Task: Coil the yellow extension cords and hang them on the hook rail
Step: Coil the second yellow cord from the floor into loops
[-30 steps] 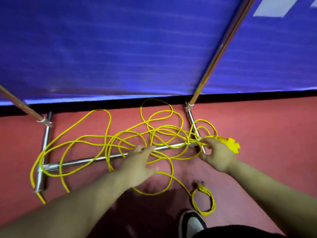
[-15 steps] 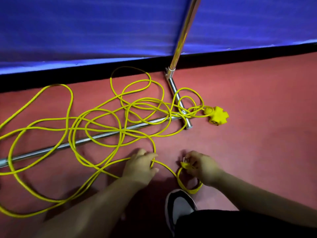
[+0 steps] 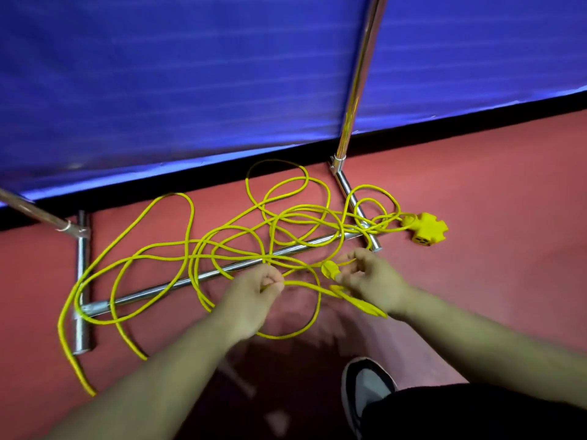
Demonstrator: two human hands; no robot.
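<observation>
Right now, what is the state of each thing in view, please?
extension cord: uncoiled, tangled on the floor across the metal bar.
outlet block: lying on the floor, untouched.
left hand: grips the cord.
right hand: holds the plug end.

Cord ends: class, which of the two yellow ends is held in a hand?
The plug, pinched by the right hand; the socket block lies untouched on the floor.

The tangled cord [image 3: 178,194] and socket block [image 3: 427,230] are showing bright yellow against a red floor [image 3: 476,281]. The blue sheet [image 3: 190,90] is showing faint paler stripes, and the frame [image 3: 143,295] is gleaming silver.
</observation>
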